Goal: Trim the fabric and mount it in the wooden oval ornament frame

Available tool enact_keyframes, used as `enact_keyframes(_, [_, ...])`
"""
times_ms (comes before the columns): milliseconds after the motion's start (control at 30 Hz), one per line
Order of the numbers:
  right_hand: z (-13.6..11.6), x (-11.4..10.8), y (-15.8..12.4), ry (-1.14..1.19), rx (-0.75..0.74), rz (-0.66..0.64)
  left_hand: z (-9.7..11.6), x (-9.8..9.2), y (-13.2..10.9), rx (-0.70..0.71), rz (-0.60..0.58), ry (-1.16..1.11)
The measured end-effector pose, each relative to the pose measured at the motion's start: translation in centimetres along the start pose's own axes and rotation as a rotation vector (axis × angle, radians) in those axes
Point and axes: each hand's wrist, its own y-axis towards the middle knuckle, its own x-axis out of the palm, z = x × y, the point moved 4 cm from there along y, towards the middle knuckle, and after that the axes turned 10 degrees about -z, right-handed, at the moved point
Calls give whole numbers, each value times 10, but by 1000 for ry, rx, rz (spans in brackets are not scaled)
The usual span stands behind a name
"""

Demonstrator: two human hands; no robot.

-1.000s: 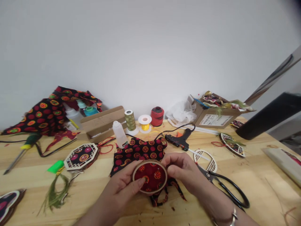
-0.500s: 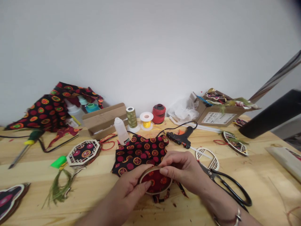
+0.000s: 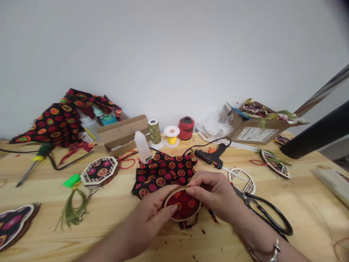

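Observation:
A round wooden frame with dark red patterned fabric across it is held between both hands, tilted toward me. My left hand grips its left side, thumb on the fabric and fingers behind. My right hand pinches the upper right rim between thumb and fingers; the fingertips are partly hidden. Behind the frame lies a piece of black fabric with red and orange round motifs. Thin fabric strips stick out below the frame. Black-handled scissors lie beside my right wrist.
A black glue gun rests by an oval lattice piece. Thread spools and a white squeeze bottle stand behind. An octagonal ornament and a screwdriver lie left. A cardboard box stands back right.
The whole view has shifted slightly, so things sit a little farther right and the near ones higher. Both hands keep their hold on the round frame, with little change in finger position.

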Motion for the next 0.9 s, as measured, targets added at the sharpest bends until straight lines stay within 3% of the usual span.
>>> enact_keyframes(267, [5, -1, 0, 51, 83, 30, -1, 1, 0, -17, 4, -145])
enact_keyframes(900, [7, -9, 1, 28, 115, 98, -1, -2, 4, -33, -8, -287])
